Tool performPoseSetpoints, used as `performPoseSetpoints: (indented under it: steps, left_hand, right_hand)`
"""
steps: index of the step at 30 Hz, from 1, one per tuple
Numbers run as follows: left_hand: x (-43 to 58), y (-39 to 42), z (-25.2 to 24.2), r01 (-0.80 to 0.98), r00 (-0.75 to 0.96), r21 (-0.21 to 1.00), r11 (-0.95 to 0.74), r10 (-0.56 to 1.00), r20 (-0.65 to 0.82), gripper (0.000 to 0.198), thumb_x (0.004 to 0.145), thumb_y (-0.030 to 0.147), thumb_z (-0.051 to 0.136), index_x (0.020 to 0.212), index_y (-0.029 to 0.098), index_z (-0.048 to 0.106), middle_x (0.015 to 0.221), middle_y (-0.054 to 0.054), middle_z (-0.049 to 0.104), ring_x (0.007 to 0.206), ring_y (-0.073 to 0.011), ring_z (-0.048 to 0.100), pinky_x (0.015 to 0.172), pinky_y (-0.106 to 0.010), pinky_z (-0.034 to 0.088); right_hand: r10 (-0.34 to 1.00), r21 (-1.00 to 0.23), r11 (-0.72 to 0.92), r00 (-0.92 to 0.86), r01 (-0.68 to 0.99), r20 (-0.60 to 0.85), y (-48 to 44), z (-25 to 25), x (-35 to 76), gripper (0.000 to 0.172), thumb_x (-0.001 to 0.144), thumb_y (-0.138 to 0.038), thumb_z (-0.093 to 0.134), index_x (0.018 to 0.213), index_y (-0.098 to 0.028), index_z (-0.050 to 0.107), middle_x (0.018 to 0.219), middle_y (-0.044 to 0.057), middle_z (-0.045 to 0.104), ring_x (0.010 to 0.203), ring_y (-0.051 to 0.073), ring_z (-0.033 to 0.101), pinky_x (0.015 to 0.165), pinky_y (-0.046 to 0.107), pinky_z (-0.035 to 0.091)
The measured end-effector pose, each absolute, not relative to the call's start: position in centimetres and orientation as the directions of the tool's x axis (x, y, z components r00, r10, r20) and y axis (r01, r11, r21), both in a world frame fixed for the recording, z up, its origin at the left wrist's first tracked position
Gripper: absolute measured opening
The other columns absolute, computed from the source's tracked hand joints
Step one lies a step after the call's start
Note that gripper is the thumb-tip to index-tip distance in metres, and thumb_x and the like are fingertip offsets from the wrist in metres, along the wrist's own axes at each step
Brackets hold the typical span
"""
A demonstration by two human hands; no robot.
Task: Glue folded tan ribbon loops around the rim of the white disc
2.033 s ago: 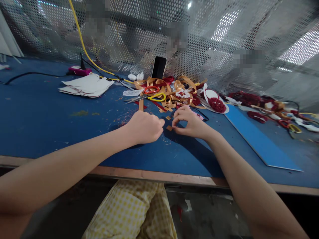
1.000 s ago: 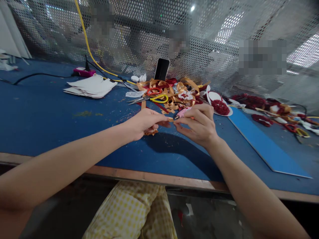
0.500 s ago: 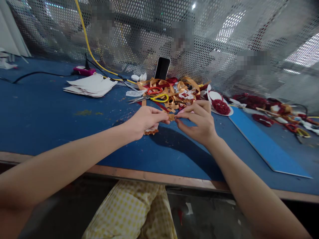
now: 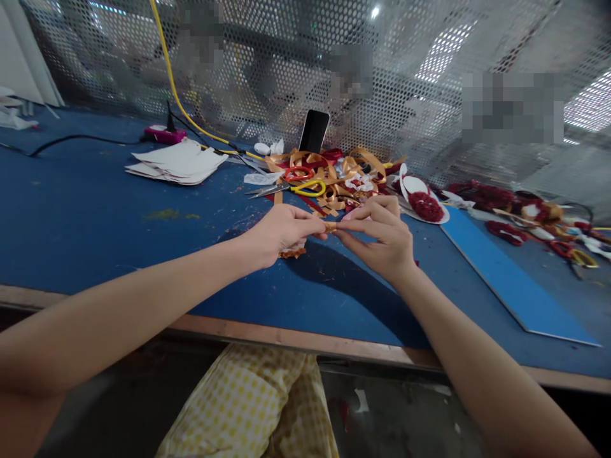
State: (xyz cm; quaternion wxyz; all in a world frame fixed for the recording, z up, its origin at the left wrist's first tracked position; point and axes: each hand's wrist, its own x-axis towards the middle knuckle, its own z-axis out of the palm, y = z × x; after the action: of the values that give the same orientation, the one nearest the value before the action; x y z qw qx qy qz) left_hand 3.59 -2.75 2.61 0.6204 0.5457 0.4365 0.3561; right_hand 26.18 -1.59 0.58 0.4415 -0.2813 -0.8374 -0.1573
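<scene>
Your left hand [image 4: 292, 228] and right hand [image 4: 382, 236] pinch opposite ends of the gold ribbon piece [image 4: 330, 226], fingers nearly closed, near side of the scissors [image 4: 285, 186]. Narrower than half a second ago: probably folding begun, perhaps only tilted.

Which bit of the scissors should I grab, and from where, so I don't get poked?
Probably the yellow handle, coming from the front right. It's an open loop, nearer the front than the red handle, and the pointed blades stick out to the left, away from that side.
</scene>
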Motion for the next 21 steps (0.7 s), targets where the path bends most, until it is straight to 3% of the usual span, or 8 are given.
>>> performPoseSetpoints:
  steps: [8, 11, 15, 17, 21]
  left_hand:
    - [3.63, -2.71, 2.44, 0.033, 0.382, 0.986, 0.163, 0.91, -0.163, 0.017, 0.079, 0.021, 0.074, 0.063, 0.014, 0.074, 0.041, 0.007, 0.036, 0.041, -0.0043, 0.027, 0.046, -0.022, 0.017]
    - [3.67, -2.83, 2.73, 0.015, 0.381, 0.985, 0.173, 0.91, -0.166, 0.016, 0.079, 0.018, 0.074, 0.064, 0.013, 0.075, 0.046, 0.003, 0.049, 0.043, -0.0037, 0.03, 0.044, -0.021, 0.019]
    - [3.75, -2.96, 2.91, -0.031, 0.396, 0.987, 0.159, 0.908, -0.134, 0.005, 0.079, 0.017, 0.078, 0.078, 0.015, 0.081, 0.078, -0.006, 0.077, 0.047, -0.0033, 0.04, 0.044, -0.02, 0.028]
    - [3.77, -2.99, 2.73, -0.045, 0.412, 0.99, 0.135, 0.905, -0.105, 0.009, 0.075, 0.019, 0.084, 0.084, 0.016, 0.084, 0.083, -0.006, 0.079, 0.051, -0.0042, 0.045, 0.045, -0.02, 0.031]
    - [3.8, -3.0, 2.14, -0.097, 0.417, 0.992, 0.082, 0.908, -0.034, 0.028, 0.068, 0.03, 0.094, 0.093, 0.019, 0.087, 0.072, -0.002, 0.074, 0.051, -0.0049, 0.045, 0.045, -0.021, 0.03]
  right_hand:
    - [0.33, 0.017, 0.8, -0.465, 0.599, 0.821, -1.54, 0.55, 26.26, 0.003, 0.089, -0.032, 0.081, 0.089, -0.034, 0.083, 0.079, 0.004, 0.072, 0.086, 0.023, 0.06, 0.077, 0.045, 0.05]
    - [0.295, 0.024, 0.812, -0.445, 0.583, 0.846, -1.61, 0.58, 26.17, 0.003, 0.088, -0.03, 0.083, 0.089, -0.033, 0.082, 0.078, 0.003, 0.072, 0.084, 0.023, 0.061, 0.078, 0.045, 0.05]
    - [0.319, -0.037, 0.8, -0.372, 0.599, 0.871, -1.99, 0.91, 25.99, 0.002, 0.087, -0.031, 0.082, 0.086, -0.032, 0.081, 0.075, 0.002, 0.069, 0.082, 0.023, 0.061, 0.079, 0.048, 0.052]
    - [0.334, -0.078, 0.808, -0.345, 0.584, 0.877, -2.22, 1.1, 25.88, 0.003, 0.088, -0.03, 0.081, 0.086, -0.032, 0.08, 0.076, 0.002, 0.068, 0.082, 0.022, 0.061, 0.081, 0.048, 0.052]
    - [0.362, -0.152, 0.831, -0.312, 0.535, 0.878, -2.51, 1.21, 25.71, 0.004, 0.089, -0.03, 0.079, 0.086, -0.032, 0.08, 0.077, 0.002, 0.065, 0.082, 0.021, 0.06, 0.085, 0.05, 0.053]
